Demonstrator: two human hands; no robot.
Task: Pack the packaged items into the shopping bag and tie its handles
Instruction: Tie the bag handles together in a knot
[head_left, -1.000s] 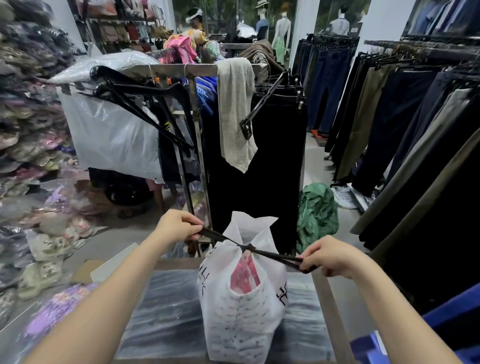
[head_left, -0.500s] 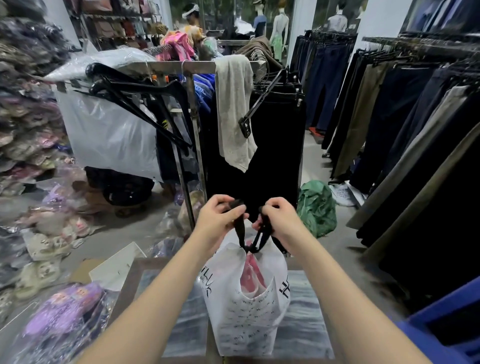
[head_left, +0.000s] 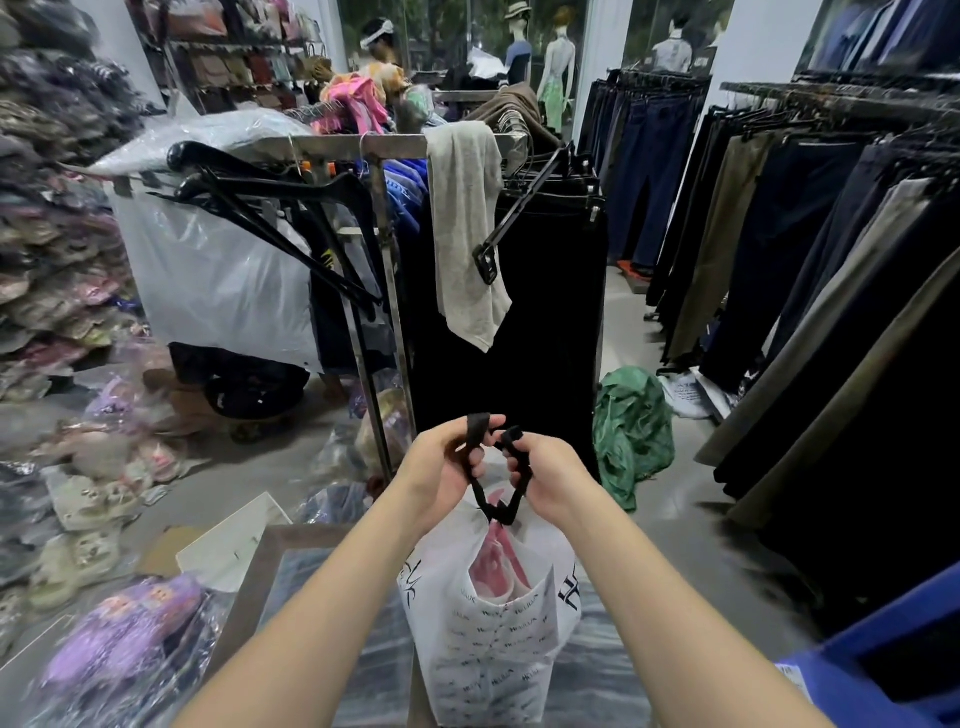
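We hold our left hand (head_left: 447, 470) and right hand (head_left: 545, 475) close together above the white shopping bag (head_left: 488, 623) on the bench (head_left: 291, 571), each clamped on a black handle (head_left: 480, 488), apparently to cinch a knot over the pink packaged item (head_left: 501, 564).

One head-worn wide-angle camera is looking forward and down from the person's own eye level. It is sitting close over the bag (head_left: 488, 623) and table (head_left: 291, 540), with both forearms reaching in from the bottom edge. Farther off it is taking in the rack (head_left: 384, 145) ahead and the trousers (head_left: 779, 249) bending along the right edge.
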